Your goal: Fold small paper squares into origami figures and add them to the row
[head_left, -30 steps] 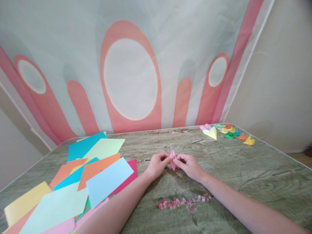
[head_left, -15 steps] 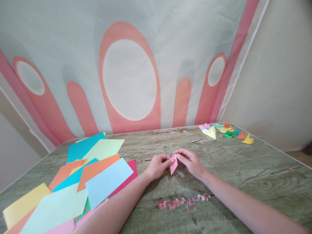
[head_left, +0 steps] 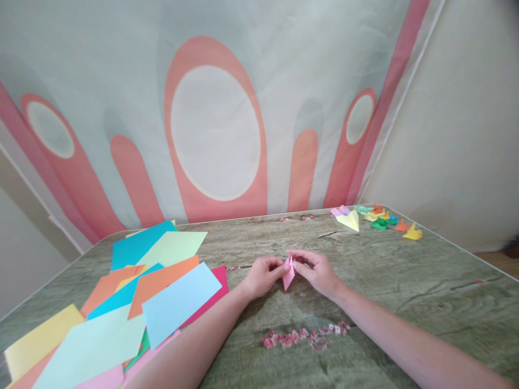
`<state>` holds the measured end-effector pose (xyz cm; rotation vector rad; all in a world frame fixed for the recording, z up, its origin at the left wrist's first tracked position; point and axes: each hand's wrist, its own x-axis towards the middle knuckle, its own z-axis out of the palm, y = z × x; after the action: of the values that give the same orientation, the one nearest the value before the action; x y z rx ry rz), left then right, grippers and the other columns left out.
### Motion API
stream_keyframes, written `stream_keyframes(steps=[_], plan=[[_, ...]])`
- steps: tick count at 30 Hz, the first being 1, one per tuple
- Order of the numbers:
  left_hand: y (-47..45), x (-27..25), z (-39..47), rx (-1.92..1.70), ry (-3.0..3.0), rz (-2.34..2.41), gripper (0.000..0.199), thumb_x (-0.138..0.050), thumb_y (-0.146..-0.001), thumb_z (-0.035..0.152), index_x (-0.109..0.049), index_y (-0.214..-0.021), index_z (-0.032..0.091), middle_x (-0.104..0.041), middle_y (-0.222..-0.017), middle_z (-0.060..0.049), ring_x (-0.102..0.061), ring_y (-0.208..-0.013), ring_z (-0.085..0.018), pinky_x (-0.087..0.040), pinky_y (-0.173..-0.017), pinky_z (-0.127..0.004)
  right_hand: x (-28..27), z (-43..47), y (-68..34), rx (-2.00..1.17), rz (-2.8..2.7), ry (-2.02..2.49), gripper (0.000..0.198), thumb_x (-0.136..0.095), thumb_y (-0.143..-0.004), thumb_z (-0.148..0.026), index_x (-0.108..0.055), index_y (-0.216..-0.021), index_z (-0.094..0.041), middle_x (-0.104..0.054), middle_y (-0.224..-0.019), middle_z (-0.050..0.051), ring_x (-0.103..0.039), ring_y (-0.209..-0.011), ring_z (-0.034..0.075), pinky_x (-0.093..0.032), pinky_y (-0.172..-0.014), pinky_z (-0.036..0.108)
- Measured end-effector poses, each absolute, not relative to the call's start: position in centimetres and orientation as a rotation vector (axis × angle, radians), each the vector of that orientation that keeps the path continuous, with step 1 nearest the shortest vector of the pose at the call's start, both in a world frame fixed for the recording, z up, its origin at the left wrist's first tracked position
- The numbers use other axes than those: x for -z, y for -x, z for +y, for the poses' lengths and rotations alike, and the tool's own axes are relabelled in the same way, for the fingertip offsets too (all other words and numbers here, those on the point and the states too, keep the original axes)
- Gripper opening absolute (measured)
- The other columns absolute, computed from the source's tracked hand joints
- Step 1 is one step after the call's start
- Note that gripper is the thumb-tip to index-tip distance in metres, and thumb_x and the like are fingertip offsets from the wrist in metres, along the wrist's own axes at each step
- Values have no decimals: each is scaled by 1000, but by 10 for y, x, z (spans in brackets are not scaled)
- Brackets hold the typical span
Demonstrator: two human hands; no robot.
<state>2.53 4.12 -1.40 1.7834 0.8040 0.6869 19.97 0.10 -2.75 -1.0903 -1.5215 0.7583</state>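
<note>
A small piece of folded pink paper [head_left: 289, 276], narrow and pointed at its lower end, is held up over the middle of the table. On its left side, my left hand [head_left: 264, 276] pinches it between thumb and fingers. My right hand [head_left: 318, 272] is at its upper right, thumb against the paper's edge and index finger reaching over the top. Part of the paper's upper end is hidden by the fingers.
Loose coloured paper sheets [head_left: 182, 302] overlap on the left of the wood-patterned table [head_left: 389, 324]. Several small folded paper figures [head_left: 381, 222] stand at the far right, beside a pale yellow folded paper [head_left: 351, 220]. A printed backdrop [head_left: 214, 129] hangs behind the table.
My right thumb has slid slightly lower along the pink paper's edge, and the index finger has shifted left over its top. My left hand keeps its pinch almost unmoved.
</note>
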Motion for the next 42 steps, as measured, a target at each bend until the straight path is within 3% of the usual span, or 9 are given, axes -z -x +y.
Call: stream_keyframes(steps=[13,18,42], plan=[[-27,15,39,-722,-1718,802,34,-58,-76,46,-63,-73,12,-62,-69,-2,-53,-62,-12,-40,-61,-21,24,-1,-198,-565,-1603,1117,21,-58,-76,-22,-68,-94,-21,-67,-85,4,-60,-70,15,-50,-70,31],[-26,17,39,-743,-1725,793,34,-57,-77,46,-63,-73,12,-62,-69,-2,-53,-63,-12,-41,-63,-21,26,-2,-196,-593,-1561,1132,26,-58,-75,-21,-65,-100,-21,-67,-86,4,-60,-73,15,-50,-72,30],[-29,14,37,-804,-1768,835,33,-57,-77,44,-64,-72,12,-62,-68,-2,-53,-63,-13,-41,-61,-21,28,1,-193,-923,-1405,1106,16,-60,-73,-27,-56,-85,-17,-63,-73,2,-59,-65,13,-47,-62,25]])
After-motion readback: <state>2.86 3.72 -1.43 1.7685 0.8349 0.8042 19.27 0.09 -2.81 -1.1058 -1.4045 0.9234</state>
